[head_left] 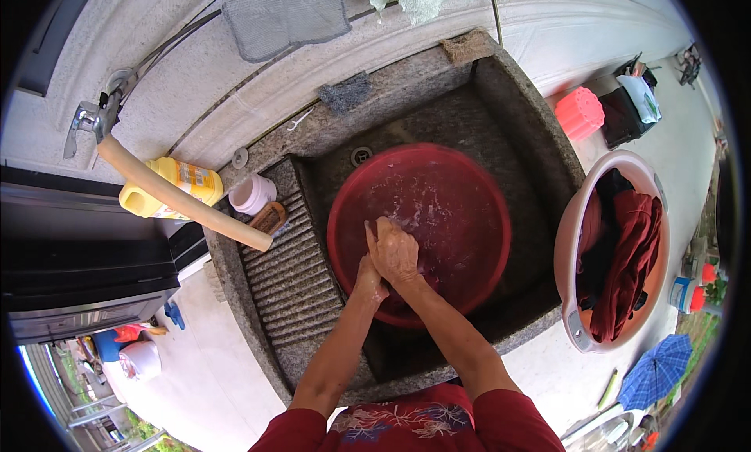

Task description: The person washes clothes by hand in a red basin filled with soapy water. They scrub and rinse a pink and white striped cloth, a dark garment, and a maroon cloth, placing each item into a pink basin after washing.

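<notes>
While soapy water fills the red basin (pixel 461 178) in the stone sink (pixel 540 139), the right hand (pixel 393 252) lies over the left hand (pixel 369 280) at its near-left rim; both grips closed together, whether on cloth cannot be told; a laundry tub (pixel 569 248) stands right.

A grey stone sink (pixel 540 147) carries a red plastic basin (pixel 469 209) in its deep part. On its ribbed washboard (pixel 293 272) lie a wooden brush (pixel 268 217) and a pale pink jar (pixel 253 194). A dark sponge (pixel 345 93) and a brown scrubber (pixel 467 46) rest on the back rim.
</notes>
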Motion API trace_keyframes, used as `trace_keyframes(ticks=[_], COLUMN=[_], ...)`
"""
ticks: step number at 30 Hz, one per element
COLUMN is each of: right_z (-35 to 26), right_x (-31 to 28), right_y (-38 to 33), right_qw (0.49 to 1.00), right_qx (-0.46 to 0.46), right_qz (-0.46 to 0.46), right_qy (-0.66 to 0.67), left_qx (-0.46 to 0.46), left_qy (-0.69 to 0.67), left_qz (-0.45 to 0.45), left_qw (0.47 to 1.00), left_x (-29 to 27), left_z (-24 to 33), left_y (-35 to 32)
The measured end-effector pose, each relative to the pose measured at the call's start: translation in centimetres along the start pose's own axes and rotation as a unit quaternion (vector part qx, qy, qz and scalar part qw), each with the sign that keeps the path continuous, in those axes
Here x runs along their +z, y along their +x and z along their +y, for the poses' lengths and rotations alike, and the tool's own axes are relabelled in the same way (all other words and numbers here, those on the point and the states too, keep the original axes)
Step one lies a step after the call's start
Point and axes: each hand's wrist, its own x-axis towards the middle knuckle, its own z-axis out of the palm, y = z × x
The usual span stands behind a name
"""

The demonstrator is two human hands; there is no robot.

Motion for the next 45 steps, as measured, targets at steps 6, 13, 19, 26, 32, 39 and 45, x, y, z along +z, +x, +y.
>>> trace_keyframes(ticks=[6,13,19,26,32,39,45], right_z=[-1.4,14.5,9.5,-5.6,2.0,11.4,12.5], right_x=[-2.9,-4.3,1.8,-3.7,-0.7,-7.9,-7.7], right_y=[-1.8,1.3,-2.5,-5.1,2.9,-3.9,-0.4], right_qw=[0.992,0.964,0.9,0.96,0.997,0.893,0.922], right_qx=[-0.062,0.248,0.122,-0.246,0.006,-0.033,0.284], right_qz=[-0.075,0.051,-0.084,-0.031,0.017,-0.331,-0.262], right_qy=[0.075,0.082,0.41,0.128,0.072,-0.303,0.008], left_qx=[-0.029,0.104,0.056,0.151,0.034,0.282,0.269], left_qy=[-0.023,0.01,-0.013,-0.034,-0.094,0.246,0.287], left_qz=[0.077,0.07,0.028,-0.113,0.01,-0.067,0.178], left_qw=[0.996,0.992,0.998,0.982,0.995,0.925,0.902], left_x=[-0.1,-2.5,-1.4,-3.1,2.7,1.0,-1.7], left_z=[-0.1,4.6,1.9,2.0,0.4,5.9,1.1], left_y=[-1.8,-0.1,1.7,1.3,-2.2,-0.8,3.3])
